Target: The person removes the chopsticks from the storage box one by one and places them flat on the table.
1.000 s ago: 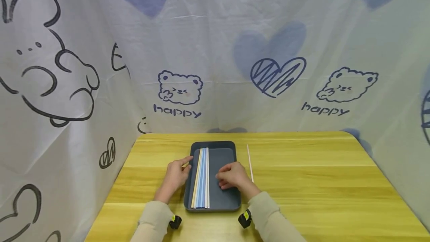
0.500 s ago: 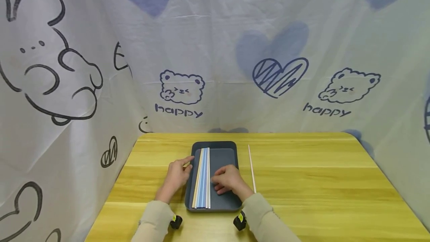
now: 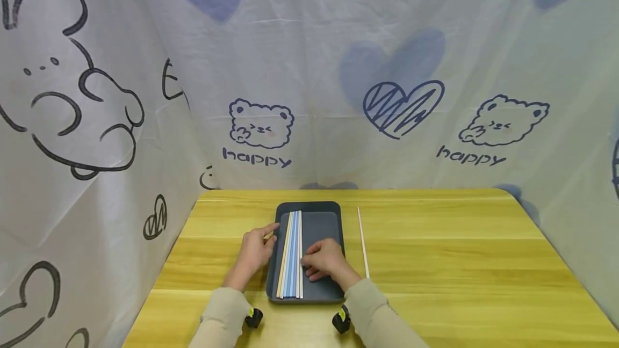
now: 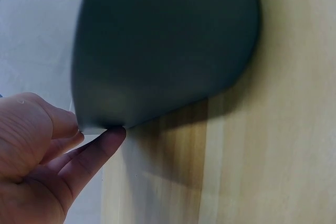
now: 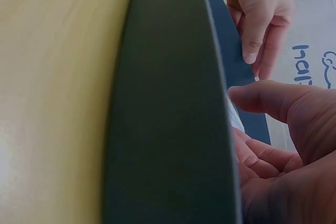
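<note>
In the head view, a dark grey tray lies on the table, with a row of slim yellow, blue and white chopsticks along its left side. My left hand pinches the tray's left rim; the left wrist view shows fingers against the outer wall and the thumb over the edge. Over the tray, my right hand has its fingertips right at the rightmost white chopstick. Its thumb and fingers stand apart in the right wrist view, where the tray wall hides most of the chopsticks.
One pale chopstick lies on the wooden table just right of the tray, partly behind my right sleeve. A white cloth printed with bears and hearts hangs behind and to the sides.
My right hand has moved left across the tray, up to the row of chopsticks. My left hand stays at the tray's rim, and the tray stays in place.
</note>
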`<state>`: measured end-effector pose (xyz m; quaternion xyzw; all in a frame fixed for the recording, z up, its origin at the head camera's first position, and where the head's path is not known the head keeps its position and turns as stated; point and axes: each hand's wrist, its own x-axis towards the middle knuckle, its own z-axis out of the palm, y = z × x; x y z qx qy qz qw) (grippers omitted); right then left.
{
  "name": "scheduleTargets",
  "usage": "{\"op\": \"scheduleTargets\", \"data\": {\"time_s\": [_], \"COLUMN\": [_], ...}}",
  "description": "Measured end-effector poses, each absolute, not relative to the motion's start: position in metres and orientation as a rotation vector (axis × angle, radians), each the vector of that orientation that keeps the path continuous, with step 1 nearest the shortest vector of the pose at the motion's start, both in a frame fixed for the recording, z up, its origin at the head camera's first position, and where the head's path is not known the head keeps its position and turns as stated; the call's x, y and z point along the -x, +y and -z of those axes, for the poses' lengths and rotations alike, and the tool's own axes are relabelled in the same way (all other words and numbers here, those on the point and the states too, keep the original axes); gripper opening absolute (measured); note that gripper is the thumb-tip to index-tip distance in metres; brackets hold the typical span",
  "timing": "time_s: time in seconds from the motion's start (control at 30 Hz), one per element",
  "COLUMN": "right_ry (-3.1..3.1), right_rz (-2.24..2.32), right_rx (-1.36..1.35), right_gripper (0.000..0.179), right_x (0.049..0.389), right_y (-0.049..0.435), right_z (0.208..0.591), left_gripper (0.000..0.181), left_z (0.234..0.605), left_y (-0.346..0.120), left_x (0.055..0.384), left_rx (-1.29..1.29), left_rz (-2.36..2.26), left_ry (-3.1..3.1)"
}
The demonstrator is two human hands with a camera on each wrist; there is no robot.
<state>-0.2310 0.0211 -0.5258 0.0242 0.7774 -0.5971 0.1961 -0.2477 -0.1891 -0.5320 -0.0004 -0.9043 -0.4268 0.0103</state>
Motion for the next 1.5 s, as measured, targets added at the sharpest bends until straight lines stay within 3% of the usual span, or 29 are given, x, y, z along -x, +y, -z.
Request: {"op": "scheduleTargets", "data": {"time_s": [1.5], "right_ry": [2.32], "right_rz": [1.612], "right_rx": [-0.089], "right_gripper": [0.02], "right_x": [0.235], "right_y": [0.014], "right_z": [0.539], "left_gripper": [0.043], "left_z": [0.531], "left_y": [-0.191], "left_x": [0.248], "left_rx": [0.002], "left_rz": [1.334], "left_ry": [-2.843]}}
